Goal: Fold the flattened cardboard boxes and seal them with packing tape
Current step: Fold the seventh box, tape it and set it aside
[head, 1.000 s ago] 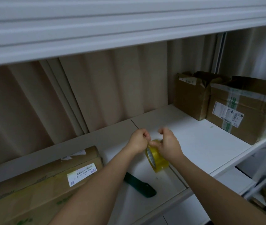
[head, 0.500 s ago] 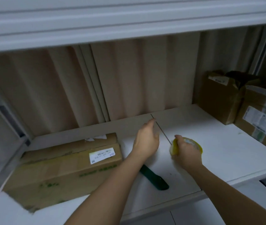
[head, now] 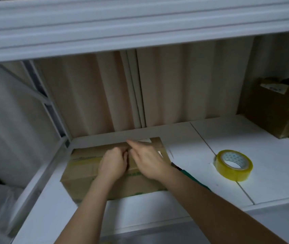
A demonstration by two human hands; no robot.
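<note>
Head view: both hands, left hand [head: 112, 163] and right hand [head: 147, 160], rest on box [head: 80, 170].

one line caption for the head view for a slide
Both hands work on a cardboard box; yellow tape roll rests alongside.

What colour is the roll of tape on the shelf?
The tape roll is yellow, seen best in the head view.

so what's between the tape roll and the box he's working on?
Head view: bare white shelf and a dark green object, partly hidden by the right forearm, between tape roll and box.
</note>
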